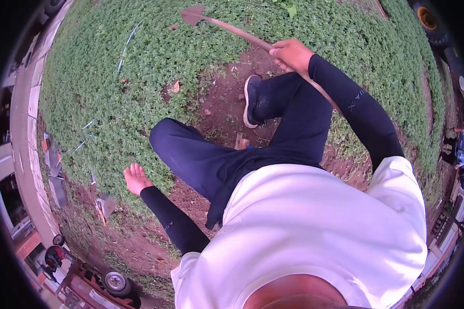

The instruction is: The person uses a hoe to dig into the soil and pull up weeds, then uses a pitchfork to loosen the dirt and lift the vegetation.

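Here, at the far left, a paved strip (pixel 25 110) is running along the edge of the lawn (pixel 113 67), and a thin pale rod (pixel 129 44) is lying on the grass near it. Lower left, a wheel (pixel 114 281) is showing beside some red gear at the frame's edge.

The left hand (pixel 136 178) is hanging out to the left, palm up, with the fingers spread wide and holding nothing. It is hovering over the border where grass is meeting bare soil (pixel 219 110), and its dark sleeve (pixel 172 226) is leading back to the white shirt (pixel 314 232). A flat grey piece with an orange edge (pixel 105 207) is lying on the ground just near and left of that hand.

In the middle, the dark trousers (pixel 227 159) are filling the view, one knee bending left and the other leg stretching far, its shoe (pixel 251 100) planted on the soil patch.

To the right, the right hand (pixel 291 54) is wrapping its fingers tight round the wooden handle of a hoe (pixel 227 26). The handle is slanting from behind the right forearm up and left, and the rusty blade (pixel 192 15) is hanging over the grass at the far edge, apart from the ground as far as I can tell. At the far right, a yellow-hubbed wheel (pixel 427 17) is peeking in.
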### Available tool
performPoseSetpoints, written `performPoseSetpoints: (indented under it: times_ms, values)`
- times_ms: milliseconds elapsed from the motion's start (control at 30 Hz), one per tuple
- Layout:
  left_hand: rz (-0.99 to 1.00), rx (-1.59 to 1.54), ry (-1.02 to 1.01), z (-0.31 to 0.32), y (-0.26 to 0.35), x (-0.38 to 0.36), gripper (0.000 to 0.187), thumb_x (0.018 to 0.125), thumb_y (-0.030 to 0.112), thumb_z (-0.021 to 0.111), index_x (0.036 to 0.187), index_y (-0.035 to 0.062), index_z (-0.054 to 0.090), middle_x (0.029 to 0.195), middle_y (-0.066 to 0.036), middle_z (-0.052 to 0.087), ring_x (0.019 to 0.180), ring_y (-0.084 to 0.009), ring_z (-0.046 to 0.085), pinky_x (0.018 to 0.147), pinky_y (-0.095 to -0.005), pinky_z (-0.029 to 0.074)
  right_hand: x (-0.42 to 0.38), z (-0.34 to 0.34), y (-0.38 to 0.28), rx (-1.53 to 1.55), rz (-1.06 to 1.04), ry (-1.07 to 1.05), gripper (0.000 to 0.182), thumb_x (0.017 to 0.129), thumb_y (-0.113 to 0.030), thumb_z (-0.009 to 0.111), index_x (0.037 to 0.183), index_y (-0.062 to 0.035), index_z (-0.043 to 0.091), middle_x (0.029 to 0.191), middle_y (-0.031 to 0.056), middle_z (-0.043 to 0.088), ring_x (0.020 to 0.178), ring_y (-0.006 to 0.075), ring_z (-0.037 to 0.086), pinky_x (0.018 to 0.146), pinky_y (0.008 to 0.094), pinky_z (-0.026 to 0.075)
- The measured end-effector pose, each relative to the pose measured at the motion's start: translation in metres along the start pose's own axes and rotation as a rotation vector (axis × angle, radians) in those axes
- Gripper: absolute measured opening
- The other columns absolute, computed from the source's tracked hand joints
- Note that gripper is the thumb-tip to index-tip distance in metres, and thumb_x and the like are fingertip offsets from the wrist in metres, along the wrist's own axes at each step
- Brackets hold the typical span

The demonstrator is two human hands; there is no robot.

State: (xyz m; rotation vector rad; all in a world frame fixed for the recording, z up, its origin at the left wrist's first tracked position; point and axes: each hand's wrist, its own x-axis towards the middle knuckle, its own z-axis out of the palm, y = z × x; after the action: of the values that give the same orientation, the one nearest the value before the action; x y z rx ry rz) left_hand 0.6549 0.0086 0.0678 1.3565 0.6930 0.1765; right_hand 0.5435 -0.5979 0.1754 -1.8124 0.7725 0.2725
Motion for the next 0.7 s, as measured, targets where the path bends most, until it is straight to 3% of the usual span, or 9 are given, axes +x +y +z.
performPoseSetpoints:
  times_ms: [100, 167, 233, 267, 333, 433, 567, 633, 700]
  values:
    - [-0.041, 0.208, -0.688, 0.202, 0.075, -0.107, 0.07, 0.101, 0.045, 0.049, 0.139, -0.0126, 0.038, 0.127, -0.026, 0.06, 0.115, -0.0282, 0.063, 0.096, -0.037, 0.051, -0.034, 0.045, 0.002, 0.297, -0.008, -0.105, 0.03, 0.098, -0.026, 0.055, 0.113, -0.0009, 0.063, 0.079, 0.0015, 0.061, 0.061, 0.0104, 0.059, 0.051, 0.0264, 0.049]
    - [-0.203, 0.399, -1.02, 0.29, 0.047, -0.178, 0.081, 0.097, 0.056, 0.054, 0.139, -0.0117, 0.039, 0.125, -0.026, 0.06, 0.11, -0.0284, 0.065, 0.089, -0.035, 0.052, -0.038, 0.064, 0.019, 0.481, -0.035, -0.158, 0.029, 0.099, -0.025, 0.054, 0.112, -0.0002, 0.061, 0.078, 0.0017, 0.06, 0.059, 0.0111, 0.057, 0.048, 0.0275, 0.046]
    - [-0.364, 0.554, -1.138, 0.35, -0.011, -0.224, 0.075, 0.097, 0.053, 0.055, 0.138, -0.0081, 0.038, 0.12, -0.026, 0.06, 0.105, -0.0316, 0.064, 0.083, -0.037, 0.053, -0.044, 0.069, 0.03, 0.568, 0.0, -0.205, 0.028, 0.099, -0.024, 0.053, 0.11, 0.0001, 0.061, 0.076, 0.002, 0.058, 0.056, 0.0114, 0.056, 0.047, 0.0283, 0.046]
    - [-0.281, 0.566, -1.017, 0.373, -0.057, -0.229, 0.054, 0.1, 0.043, 0.052, 0.126, -0.004, 0.046, 0.109, -0.023, 0.06, 0.097, -0.0327, 0.065, 0.078, -0.0413, 0.055, -0.039, 0.068, 0.042, 0.569, -0.002, -0.2, 0.028, 0.099, -0.025, 0.053, 0.11, 0.0003, 0.061, 0.076, 0.0019, 0.058, 0.056, 0.0112, 0.056, 0.047, 0.0282, 0.046]
    - [-0.552, 0.306, -0.793, 0.391, -0.121, -0.232, 0.037, 0.103, 0.034, 0.046, 0.117, -0.0004, 0.048, 0.101, -0.021, 0.059, 0.09, -0.0323, 0.064, 0.073, -0.0442, 0.055, -0.026, 0.065, 0.064, 0.572, -0.008, -0.211, 0.029, 0.099, -0.025, 0.053, 0.11, 0.0006, 0.061, 0.076, 0.0019, 0.058, 0.055, 0.011, 0.056, 0.047, 0.028, 0.046]
    - [-0.606, 0.21, -0.613, 0.412, -0.164, -0.24, 0.04, 0.105, 0.039, 0.036, 0.115, 0.0015, 0.046, 0.093, -0.016, 0.058, 0.074, -0.0269, 0.058, 0.063, -0.0452, 0.051, -0.004, 0.067, 0.081, 0.529, 0.039, -0.172, 0.032, 0.1, -0.026, 0.052, 0.115, 0.0004, 0.061, 0.076, 0.0015, 0.058, 0.055, 0.0103, 0.056, 0.048, 0.0279, 0.046]
    - [-0.677, 0.296, -0.648, 0.465, -0.184, -0.19, 0.038, 0.105, 0.04, 0.036, 0.101, 0.0032, 0.046, 0.075, -0.008, 0.052, 0.059, -0.0206, 0.052, 0.052, -0.0401, 0.045, 0.048, 0.073, 0.082, 0.528, 0.083, -0.197, 0.035, 0.101, -0.027, 0.049, 0.125, -0.0022, 0.058, 0.077, 0.0026, 0.057, 0.054, 0.0103, 0.055, 0.048, 0.0279, 0.046]
    - [-0.686, 0.268, -0.697, 0.497, -0.202, -0.144, 0.039, 0.105, 0.041, 0.037, 0.096, 0.004, 0.045, 0.069, -0.006, 0.049, 0.053, -0.0188, 0.049, 0.048, -0.0382, 0.042, 0.072, 0.078, 0.077, 0.81, 0.226, -0.245, 0.042, 0.102, -0.03, 0.051, 0.138, -0.0062, 0.051, 0.077, -0.0002, 0.054, 0.054, 0.0088, 0.053, 0.045, 0.0246, 0.043]
    - [-0.485, 0.292, -0.504, 0.514, -0.215, -0.106, 0.038, 0.104, 0.042, 0.041, 0.091, 0.0059, 0.046, 0.062, -0.004, 0.045, 0.044, -0.0179, 0.042, 0.042, -0.0358, 0.037, 0.087, 0.084, 0.085, 0.831, 0.307, -0.289, 0.043, 0.103, -0.036, 0.05, 0.132, -0.005, 0.052, 0.072, -0.0008, 0.052, 0.052, 0.0089, 0.052, 0.043, 0.0253, 0.042]
